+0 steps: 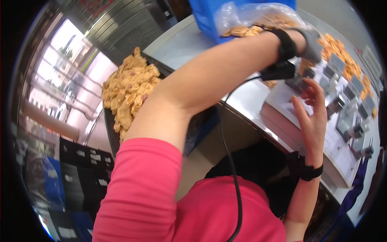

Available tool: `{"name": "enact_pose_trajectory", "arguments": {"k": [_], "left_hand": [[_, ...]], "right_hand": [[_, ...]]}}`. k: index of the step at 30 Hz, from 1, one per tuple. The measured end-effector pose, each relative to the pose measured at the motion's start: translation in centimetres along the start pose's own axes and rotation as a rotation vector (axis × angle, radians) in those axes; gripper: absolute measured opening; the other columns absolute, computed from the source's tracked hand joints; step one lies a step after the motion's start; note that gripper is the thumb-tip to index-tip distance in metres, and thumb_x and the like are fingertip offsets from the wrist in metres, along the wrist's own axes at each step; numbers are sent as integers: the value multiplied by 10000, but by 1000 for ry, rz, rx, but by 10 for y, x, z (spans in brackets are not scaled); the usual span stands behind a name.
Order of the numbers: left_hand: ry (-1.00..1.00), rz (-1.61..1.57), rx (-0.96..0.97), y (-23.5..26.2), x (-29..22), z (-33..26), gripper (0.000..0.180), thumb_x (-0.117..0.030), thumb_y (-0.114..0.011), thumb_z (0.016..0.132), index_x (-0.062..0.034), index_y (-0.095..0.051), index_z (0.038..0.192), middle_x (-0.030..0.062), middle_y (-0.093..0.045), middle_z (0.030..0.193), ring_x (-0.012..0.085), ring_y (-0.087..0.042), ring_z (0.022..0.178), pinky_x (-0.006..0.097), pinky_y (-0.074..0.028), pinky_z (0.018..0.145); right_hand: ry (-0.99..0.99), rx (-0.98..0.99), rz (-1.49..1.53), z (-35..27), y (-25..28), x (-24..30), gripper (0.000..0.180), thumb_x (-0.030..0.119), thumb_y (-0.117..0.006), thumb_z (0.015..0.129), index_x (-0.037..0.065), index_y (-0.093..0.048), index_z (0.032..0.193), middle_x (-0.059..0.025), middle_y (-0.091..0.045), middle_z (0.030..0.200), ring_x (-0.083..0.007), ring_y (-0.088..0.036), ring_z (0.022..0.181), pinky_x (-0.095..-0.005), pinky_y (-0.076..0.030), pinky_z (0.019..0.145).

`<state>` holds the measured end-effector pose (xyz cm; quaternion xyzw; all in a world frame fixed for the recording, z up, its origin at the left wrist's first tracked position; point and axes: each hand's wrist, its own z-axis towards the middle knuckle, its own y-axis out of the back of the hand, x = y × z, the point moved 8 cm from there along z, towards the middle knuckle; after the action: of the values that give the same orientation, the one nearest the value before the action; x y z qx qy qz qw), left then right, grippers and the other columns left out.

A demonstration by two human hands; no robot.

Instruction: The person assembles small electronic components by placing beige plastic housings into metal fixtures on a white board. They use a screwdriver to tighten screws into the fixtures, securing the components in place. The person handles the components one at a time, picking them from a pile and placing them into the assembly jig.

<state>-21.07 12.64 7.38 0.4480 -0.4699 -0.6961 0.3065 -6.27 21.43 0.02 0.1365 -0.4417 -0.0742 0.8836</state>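
My left arm stretches far across to the upper right, and my left hand (311, 45), in a grey glove, is over the near end of a row of grey metal fixtures (333, 66). Its fingers are turned away and mostly hidden; a tan piece (306, 65) shows just below them. Closer to me, my right hand (313, 115) is bare and raised over a white board (278, 99) that carries the fixtures. The thumb and bent fingers stand apart, with nothing seen between them. Both wrists wear black bands.
A black cable (230, 149) runs from a black box (278, 70) under my left wrist down past my body. Tan pieces lie in a big heap (131, 90) at left, in a clear bag (258, 18) by a blue bin (205, 16), and behind the fixtures (338, 46).
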Motion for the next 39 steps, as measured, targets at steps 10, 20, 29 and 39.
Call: {"name": "enact_pose_trajectory", "arguments": {"k": [10, 20, 29, 39], "left_hand": [[107, 178, 319, -48, 20, -2, 599, -426, -761, 666, -73, -710, 1147, 165, -713, 1097, 283, -691, 998, 395, -547, 861], [75, 53, -176, 45, 22, -12, 476, -422, -672, 739, -75, -736, 1059, 167, -717, 1063, 306, -697, 967, 408, -533, 877], [723, -382, -899, 143, 332, -424, 301, -220, -567, 905, -48, -654, 1137, 29, -660, 916, 127, -604, 771, 280, -494, 659], [1626, 29, -693, 97, 429, -800, 374, -238, -589, 827, 2, -624, 1112, 166, -698, 989, 312, -674, 841, 377, -531, 759]], "right_hand": [[-36, 61, 52, 0, -9, -8, 480, 110, -758, 838, 96, -571, 1280, -32, -546, 1026, -132, -539, 909, -281, -480, 847], [-99, 143, 179, -3, -17, -3, 465, 110, -722, 865, 83, -557, 1299, -42, -545, 1064, -133, -542, 920, -276, -467, 868], [-21, 43, 24, -8, -11, 1, 600, 143, -744, 840, 112, -517, 1395, -84, -629, 1197, -157, -583, 981, -298, -465, 851], [-1, 0, 4, -4, -1, -4, 634, 176, -757, 830, 115, -508, 1410, -83, -624, 1182, -168, -580, 960, -314, -474, 844]]}}
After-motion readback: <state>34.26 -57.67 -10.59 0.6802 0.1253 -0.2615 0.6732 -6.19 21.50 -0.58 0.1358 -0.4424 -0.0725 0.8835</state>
